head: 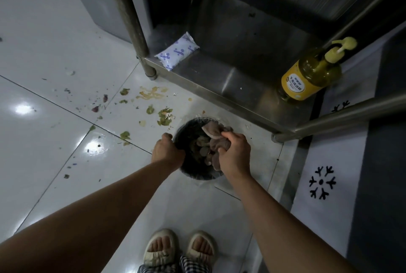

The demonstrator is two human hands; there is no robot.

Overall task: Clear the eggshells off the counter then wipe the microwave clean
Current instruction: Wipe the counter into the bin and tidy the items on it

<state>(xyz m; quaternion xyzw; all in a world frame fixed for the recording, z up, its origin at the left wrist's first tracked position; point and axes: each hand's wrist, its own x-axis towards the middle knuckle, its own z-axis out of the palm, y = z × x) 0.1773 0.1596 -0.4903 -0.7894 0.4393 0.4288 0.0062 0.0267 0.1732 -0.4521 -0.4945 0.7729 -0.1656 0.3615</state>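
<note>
The glossy white tiled floor (pixel 44 31) fills most of what I can see; a stainless steel table (pixel 230 88) stands over it at the far side, its low shelf and a round leg showing; the person's two bare arms reach down from where they stand in pale slippers (pixel 159 248); a round dark bin lined with a black bag (pixel 193 172) sits on the floor just in front of the table shelf, with pale eggshell pieces (pixel 203 141) lying inside it; the left hand (pixel 168 152) grips the bin's near-left rim, fingers curled over the edge; the right hand (pixel 235 154) holds a crumpled brownish cloth (pixel 216 138) over the bin's mouth, fingers closed tight around it; an amber pump bottle with a yellow label (pixel 307 77) stands on the shelf at the right; a white printed plastic pouch (pixel 176 52) lies on the shelf's left corner; green and yellow food splatters (pixel 151 94) dot the tiles left of the bin.
</note>
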